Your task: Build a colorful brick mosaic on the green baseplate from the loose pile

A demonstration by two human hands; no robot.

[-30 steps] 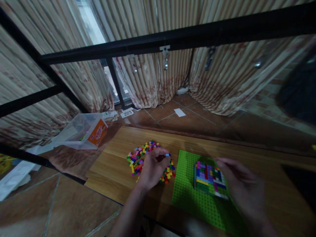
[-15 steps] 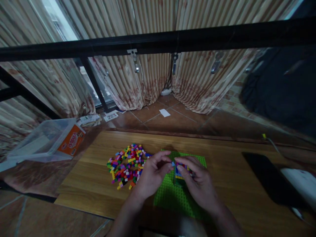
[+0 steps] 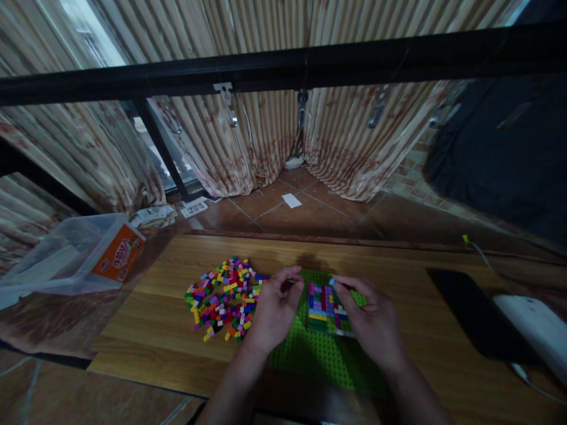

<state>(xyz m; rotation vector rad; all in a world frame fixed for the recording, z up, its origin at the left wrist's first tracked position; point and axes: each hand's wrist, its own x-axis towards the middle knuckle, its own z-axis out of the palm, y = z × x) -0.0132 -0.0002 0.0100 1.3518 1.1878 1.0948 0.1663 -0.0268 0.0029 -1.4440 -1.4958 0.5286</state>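
Note:
A green studded baseplate (image 3: pixel 328 360) lies on the wooden table. Toward its far side sits a patch of joined toy bricks (image 3: pixel 322 307) in blue, purple, red, yellow and dark green. My right hand (image 3: pixel 374 316) is over the right part of this patch, hiding some of it. Between its thumb and index finger is a small light blue brick (image 3: pixel 332 282), just above the patch's far edge. To the left of the patch, my left hand (image 3: pixel 277 307) hovers over the baseplate's edge. Its fingers are curled, with thumb and index finger apart and nothing visible between them.
Loose bricks in many colours form a pile (image 3: pixel 228 301) left of my left hand. A black flat object (image 3: pixel 481 313) and a white device (image 3: pixel 531 321) with a cable lie at the right. A clear plastic bin (image 3: pixel 80 242) stands beyond the table's left end. Behind are curtains and a dark rail (image 3: pixel 266 68).
My hands have moved apart. The light blue brick, earlier between both hands' fingertips, is now in my right hand, farther right. More of the brick patch shows. The whole view has shifted slightly.

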